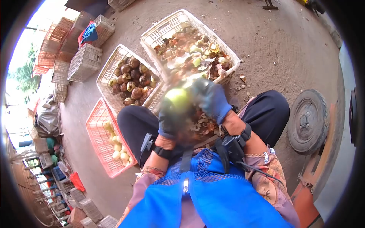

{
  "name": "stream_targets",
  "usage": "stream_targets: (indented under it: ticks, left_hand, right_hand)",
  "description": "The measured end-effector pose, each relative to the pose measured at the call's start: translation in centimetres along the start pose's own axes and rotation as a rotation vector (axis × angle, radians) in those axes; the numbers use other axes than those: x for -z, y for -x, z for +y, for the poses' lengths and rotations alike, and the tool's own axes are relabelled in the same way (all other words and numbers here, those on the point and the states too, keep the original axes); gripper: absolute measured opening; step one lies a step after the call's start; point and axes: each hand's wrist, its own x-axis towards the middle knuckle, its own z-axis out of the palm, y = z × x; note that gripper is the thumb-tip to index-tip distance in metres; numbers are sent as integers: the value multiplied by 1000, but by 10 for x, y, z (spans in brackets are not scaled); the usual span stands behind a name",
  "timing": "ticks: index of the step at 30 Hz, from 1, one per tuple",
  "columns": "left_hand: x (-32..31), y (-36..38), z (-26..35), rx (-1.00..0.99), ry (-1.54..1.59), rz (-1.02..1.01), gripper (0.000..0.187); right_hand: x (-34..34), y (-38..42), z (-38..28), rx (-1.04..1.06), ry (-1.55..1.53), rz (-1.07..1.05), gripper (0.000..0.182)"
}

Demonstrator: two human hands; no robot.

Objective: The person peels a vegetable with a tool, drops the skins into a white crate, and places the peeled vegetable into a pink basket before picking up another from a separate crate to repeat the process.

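My left hand (170, 119), in a dark blue glove, holds a round pale-green fruit or vegetable (177, 97) between my knees. Close against its right side is my right hand (213, 99), gloved in blue with a dark front. Its fingers are curled, but blur hides what they grip. Just beyond both hands stands a white crate (230, 57) heaped with peelings (197, 49). More peelings (203, 123) show below my hands. To the left, a second white crate (105, 85) holds several brown, round, unpeeled pieces (131, 79).
A pink crate (99, 131) with pale peeled pieces (121, 146) stands by my left knee. On the right is a wheel with a tyre (308, 121). Stacked crates (84, 62) line the far left. Scraps lie on the concrete floor (273, 53).
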Motion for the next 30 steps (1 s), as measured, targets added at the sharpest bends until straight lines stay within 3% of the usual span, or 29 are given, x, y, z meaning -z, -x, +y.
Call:
stream_targets:
  ticks: [2, 3, 5, 7, 8, 9, 10, 12, 13, 15, 19, 21, 22, 24, 25, 26, 28, 29, 30]
  left_hand:
    - [-10, -4, 10, 109, 755, -19, 57]
    - [-12, -7, 15, 85, 692, 72, 59]
    - [-10, -8, 21, 100, 674, 52, 59]
    - [-12, -12, 24, 114, 662, 26, 58]
    - [-15, -14, 24, -68, -46, 76, 57]
    - [-19, -15, 24, -248, -756, 121, 55]
    - [-19, -20, 21, -248, -758, 120, 55]
    - [-17, -28, 10, -366, -510, 230, 37]
    - [-25, -24, 18, -366, -505, 233, 37]
    - [-49, -11, 48, -670, -1688, 147, 32]
    - [-57, 2, 58, -587, -1404, 160, 31]
    - [-58, 7, 60, -526, -1214, 163, 31]
    - [-46, 7, 53, -523, -1218, 163, 31]
    - [-10, 4, 41, -481, -1169, 59, 31]
    - [-24, 13, 63, -832, -1917, -13, 34]
    - [-16, 13, 57, -833, -1917, -14, 34]
    - [7, 14, 38, -425, -1276, -2, 39]
    - [-12, 20, 56, -275, -876, -21, 48]
    - [-11, 24, 53, -278, -875, -16, 48]
  right_hand:
    - [12, -6, 15, -250, -36, 191, 32]
    - [21, -12, 19, -248, -43, 195, 32]
    - [34, -18, 20, -361, 88, 254, 45]
    - [21, -20, 28, -285, 228, 271, 45]
    - [14, -22, 29, -207, 374, 279, 46]
    - [26, -21, -5, -496, 119, 22, 52]
    - [14, -16, 3, -496, 117, 24, 52]
    - [-13, -4, 29, -160, -372, -79, 54]
    - [-16, -1, 25, -162, -368, -83, 54]
    - [-23, 1, 9, -31, -303, -34, 53]
    - [-16, -2, 0, -17, -492, -63, 49]
    - [-2, -4, 0, 269, -140, -268, 42]
    - [-5, -2, -2, 267, -144, -268, 42]
    - [-12, 1, -7, -62, -481, -196, 35]
    - [-9, 0, -10, -57, -480, -194, 35]
    - [-3, 0, -14, -24, -522, -237, 32]
    - [-10, -1, -9, 7, -567, -283, 30]
    - [-25, -4, 2, 277, -334, -110, 29]
    - [-36, -6, 14, 540, -94, 64, 28]
